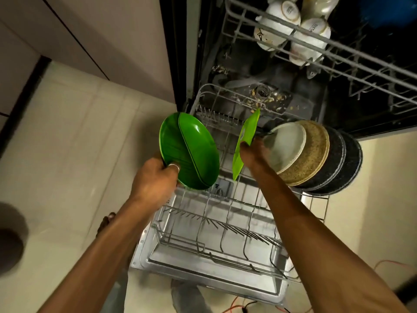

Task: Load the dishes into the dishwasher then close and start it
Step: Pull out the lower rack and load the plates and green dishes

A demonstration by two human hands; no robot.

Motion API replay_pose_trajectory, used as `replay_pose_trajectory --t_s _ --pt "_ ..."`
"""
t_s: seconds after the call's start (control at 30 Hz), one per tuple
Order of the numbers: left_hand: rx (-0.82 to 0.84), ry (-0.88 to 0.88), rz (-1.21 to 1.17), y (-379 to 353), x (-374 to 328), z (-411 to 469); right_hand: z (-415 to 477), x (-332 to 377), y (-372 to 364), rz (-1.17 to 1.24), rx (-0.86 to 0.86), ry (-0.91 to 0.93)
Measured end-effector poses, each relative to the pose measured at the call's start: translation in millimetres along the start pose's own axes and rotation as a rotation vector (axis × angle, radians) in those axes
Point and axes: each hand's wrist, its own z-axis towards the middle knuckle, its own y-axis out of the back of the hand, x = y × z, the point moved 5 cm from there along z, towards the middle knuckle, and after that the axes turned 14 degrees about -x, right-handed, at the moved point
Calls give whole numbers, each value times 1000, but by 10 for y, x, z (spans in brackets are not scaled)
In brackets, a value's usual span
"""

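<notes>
One green plate [189, 152] per hand [155, 175]

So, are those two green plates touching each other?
Apart. The head view shows wires of the lower rack in the gap between the dark green plate, held by the left hand, and the lime plate, held by the right hand.

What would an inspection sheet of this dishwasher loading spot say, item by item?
Surface: lower rack pulled out over the open dishwasher door.
Job's things: white plate, speckled tan plate and black plates stand on edge at the rack's right; cups sit in the upper rack.
Clutter: food scraps on the tub floor.
Hands: left hand grips a dark green plate; right hand holds a light green plate, edge-on, above the rack.
Cables: red wires on the floor.
Surroundings: pale floor tiles, cabinet fronts.
</notes>
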Motion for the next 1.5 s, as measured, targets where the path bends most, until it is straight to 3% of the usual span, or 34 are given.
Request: replay_pose_trajectory --t_s 0.17,0.27,0.37,0.43,0.53,0.67,0.8,0.87,0.97,1.07,1.2,1.5 --pt "22 -34 45 -98 -133 -4 -255 -24 490 168 -177 83" --pt "87 -33 35 -236 -251 -50 -720 -133 747 391 -7 58" --pt "220 -21 16 -441 -352 -126 -1141 -248 855 696 296 -150" --pt "320 -6 18 -541 -390 -170 -1239 -369 978 854 294 -300" --pt "403 16 -2 -639 -399 -179 -1199 -568 1197 984 206 -373" --pt "518 -28 82 -843 -417 -233 -1098 -724 1386 791 280 -363" --pt "525 -188 320 -980 -420 -299 -878 -773 1888 442 -54 -219" --pt "504 -201 357 -990 -378 -309 -761 -734 2116 147 -199 -77" --pt "542 -200 366 -987 -284 -352 -625 -500 2196 -105 -369 92" --pt "535 -195 395 -946 -173 -357 -397 -206 2010 -188 -406 175" --pt "538 -206 424 -901 -57 -330 -111 65 1689 -246 -350 131" --pt "529 -193 398 -920 43 -286 187 96 1113 -260 -298 169"
